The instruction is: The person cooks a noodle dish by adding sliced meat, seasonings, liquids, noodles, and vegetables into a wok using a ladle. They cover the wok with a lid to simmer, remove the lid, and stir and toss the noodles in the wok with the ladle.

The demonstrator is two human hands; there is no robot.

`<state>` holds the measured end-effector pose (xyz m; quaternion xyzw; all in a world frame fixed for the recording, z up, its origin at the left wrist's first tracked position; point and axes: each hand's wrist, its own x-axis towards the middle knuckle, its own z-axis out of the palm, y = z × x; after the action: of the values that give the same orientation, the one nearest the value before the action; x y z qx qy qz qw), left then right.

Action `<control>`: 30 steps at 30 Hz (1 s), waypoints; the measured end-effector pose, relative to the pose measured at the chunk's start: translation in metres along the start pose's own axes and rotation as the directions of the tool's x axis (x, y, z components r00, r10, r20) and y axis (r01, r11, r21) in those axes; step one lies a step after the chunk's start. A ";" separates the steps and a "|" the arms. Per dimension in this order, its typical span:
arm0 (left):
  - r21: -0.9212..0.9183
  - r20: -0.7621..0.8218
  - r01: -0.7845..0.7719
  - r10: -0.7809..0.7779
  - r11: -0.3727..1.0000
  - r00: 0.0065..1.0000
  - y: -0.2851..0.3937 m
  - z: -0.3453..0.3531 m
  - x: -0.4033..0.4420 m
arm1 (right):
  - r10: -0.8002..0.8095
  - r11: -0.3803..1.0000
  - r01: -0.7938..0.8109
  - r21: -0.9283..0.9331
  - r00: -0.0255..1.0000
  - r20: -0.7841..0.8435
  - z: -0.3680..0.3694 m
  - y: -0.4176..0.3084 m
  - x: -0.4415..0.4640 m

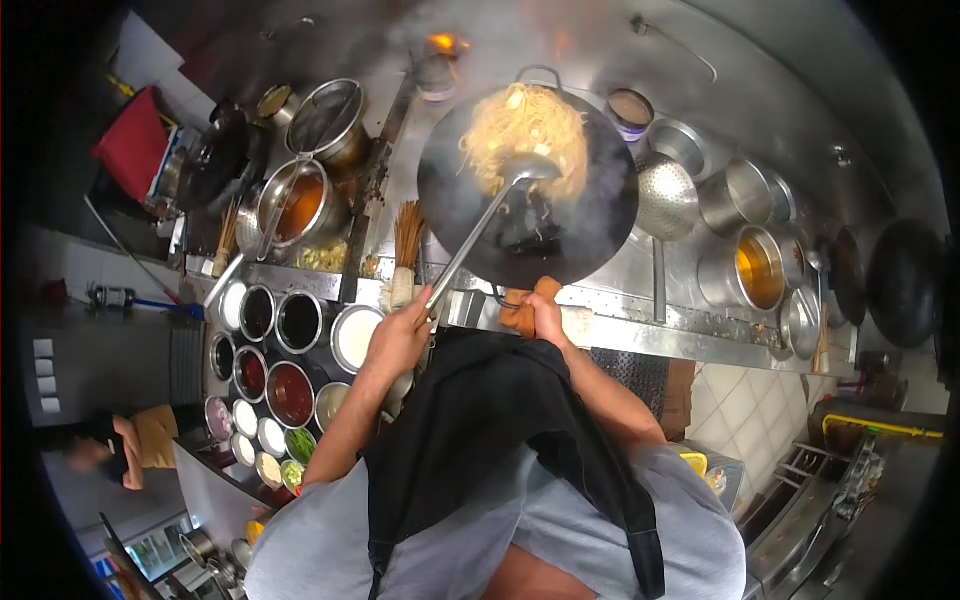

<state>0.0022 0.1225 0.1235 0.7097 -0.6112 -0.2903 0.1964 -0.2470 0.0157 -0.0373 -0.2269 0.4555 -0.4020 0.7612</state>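
My left hand point(402, 335) is closed around the handle of a long metal ladle point(480, 235). The ladle's bowl rests against pale noodles point(525, 130) at the far side of a large dark wok point(455, 180). Folded orange-brown cloth point(522, 314) covers the wok's near handle, and my right hand point(547, 318) is closed on it. Steam rises from the wok, whose near inside is dark and shiny. A bamboo brush point(408, 240) stands just left of the wok.
A perforated skimmer point(667, 200) and metal pots, one with yellow liquid point(758, 268), are at the right. Sauce bowls point(290, 395) and a pot of orange liquid point(300, 208) are at the left. A flame point(445, 43) burns behind. Another person point(145, 445) is at the far left.
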 end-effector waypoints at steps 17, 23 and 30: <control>0.052 0.030 0.045 -0.047 0.998 0.998 0.026 -0.031 -0.027 | 0.058 0.988 -0.064 0.139 0.997 0.045 0.010 -0.027 -0.022; 0.054 0.085 0.017 -0.021 0.998 0.996 0.021 -0.064 -0.003 | 0.122 0.945 -0.130 0.299 0.992 0.045 0.034 -0.070 0.083; -0.090 -0.081 0.112 -0.120 0.990 0.989 -0.002 -0.019 0.082 | 0.077 0.961 -0.082 0.264 0.997 0.026 0.026 -0.064 0.115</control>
<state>0.0230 0.0408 0.1227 0.7470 -0.5468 -0.2960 0.2354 -0.2204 -0.1154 -0.0383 -0.1078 0.4003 -0.4266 0.8038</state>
